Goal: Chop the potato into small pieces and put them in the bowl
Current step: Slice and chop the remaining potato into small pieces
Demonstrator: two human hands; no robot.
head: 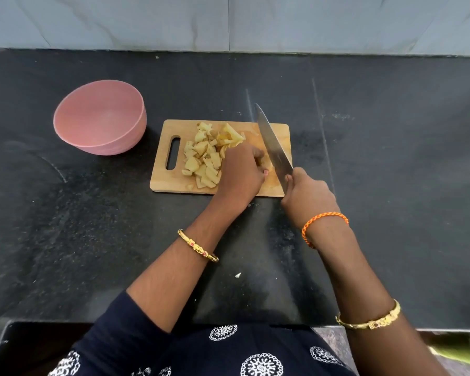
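One pink bowl (99, 118), round and faintly ribbed, sat on the dark speckled counter (65, 226) off the left end of the wooden cutting board (160, 183), with nothing visible inside it. Pale yellow potato pieces (201, 156), irregular and angular, lay heaped across the board's left and middle. The left hand (242, 172) curled over what was probably an uncut potato chunk, mostly hidden beneath the fingers. The right hand (307, 194) gripped the handle of a steel knife (272, 142), its long tapered blade angled over the board's right edge.
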